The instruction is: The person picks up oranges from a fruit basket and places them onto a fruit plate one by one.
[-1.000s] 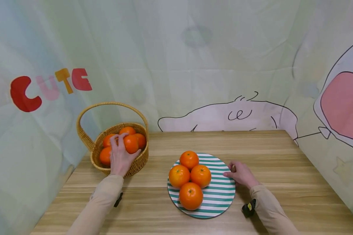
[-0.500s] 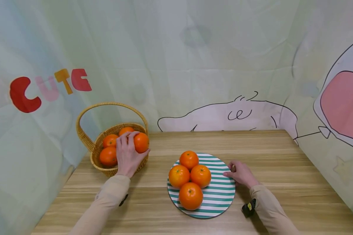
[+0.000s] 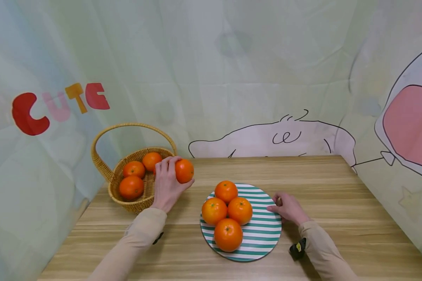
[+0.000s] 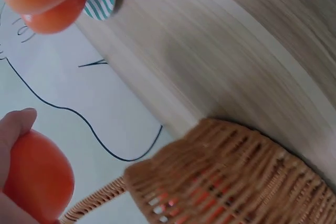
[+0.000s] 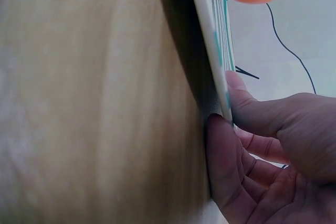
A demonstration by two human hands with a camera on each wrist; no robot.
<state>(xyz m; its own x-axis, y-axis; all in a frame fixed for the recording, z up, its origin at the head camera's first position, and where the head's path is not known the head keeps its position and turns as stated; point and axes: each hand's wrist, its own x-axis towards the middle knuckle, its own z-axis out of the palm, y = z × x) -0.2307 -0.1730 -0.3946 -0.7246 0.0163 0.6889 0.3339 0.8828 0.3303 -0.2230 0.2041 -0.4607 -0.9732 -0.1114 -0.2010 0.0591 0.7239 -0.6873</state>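
Observation:
My left hand (image 3: 168,186) grips an orange (image 3: 184,171) beside the right rim of the wicker basket (image 3: 137,205); the left wrist view shows the held orange (image 4: 39,177) against the fingers. Three oranges show plainly in the basket, and a bit of orange shows behind my left hand. At the right edge of the striped plate (image 3: 260,234), my right hand (image 3: 290,208) pinches the rim, thumb on top and a finger beneath, as the right wrist view shows of the hand (image 5: 278,156). Four oranges sit together on the plate's left part, the nearest one (image 3: 228,235) at the front.
The basket's tall handle (image 3: 133,125) arches over it at the left of the wooden table (image 3: 320,175). A curtain (image 3: 204,70) with printed letters and drawings hangs behind and at both sides. Dark wrist devices, one (image 3: 297,249) at the right sleeve, sit on both wrists.
My left hand has carried the orange rightwards from over the basket to beyond its right rim, uncovering more of the basket's inside. My right hand and the plate have stayed in place.

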